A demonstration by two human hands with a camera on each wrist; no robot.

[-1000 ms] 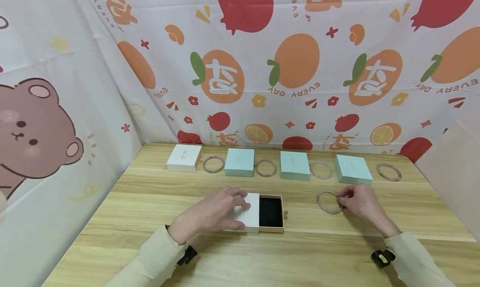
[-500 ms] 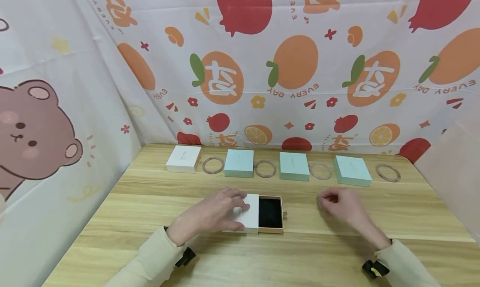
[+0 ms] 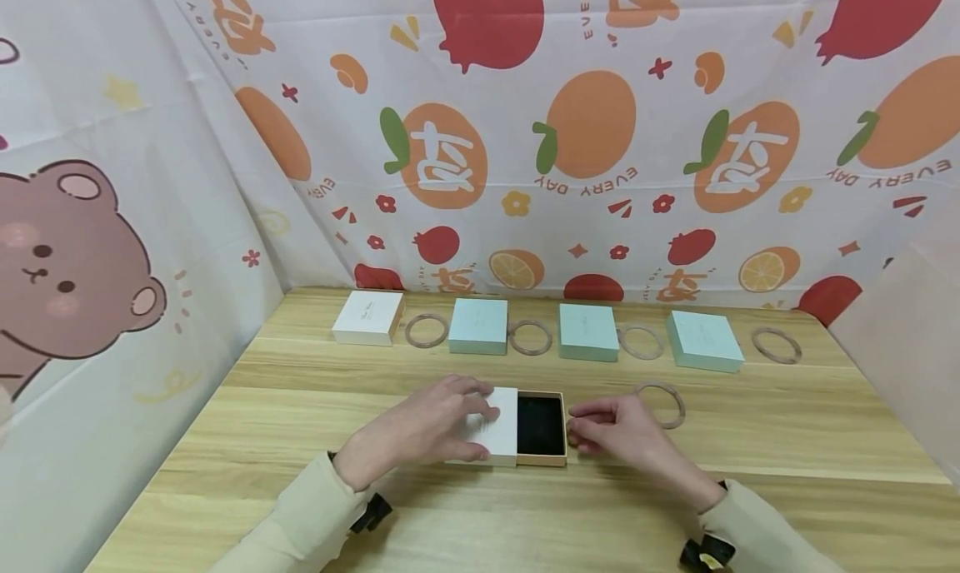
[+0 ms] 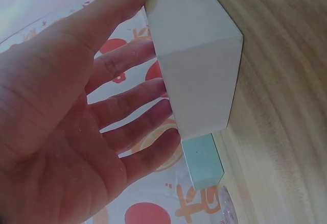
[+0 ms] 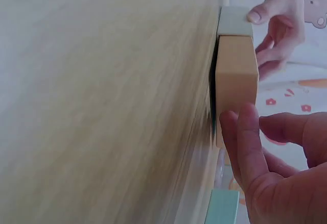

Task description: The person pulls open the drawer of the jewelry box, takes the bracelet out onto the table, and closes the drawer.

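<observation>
A white box sleeve lies in the middle of the table, its tan drawer partly out to the right. Black lining shows inside the drawer. My left hand rests on the sleeve, with the thumb at its near edge; the left wrist view shows long, spread fingers along the top edge. My right hand is at the drawer's outer end. Its fairly straight fingertips are right at the end face and hide the ribbon tab. Just behind this hand lies a translucent bangle.
Along the back stand a white box and mint boxes. Beside each lies a bangle. A printed cloth hangs behind the table.
My right hand has let go of the bangle, which now lies flat on the table, and has moved left to the drawer's end. The left hand stays on the sleeve.
</observation>
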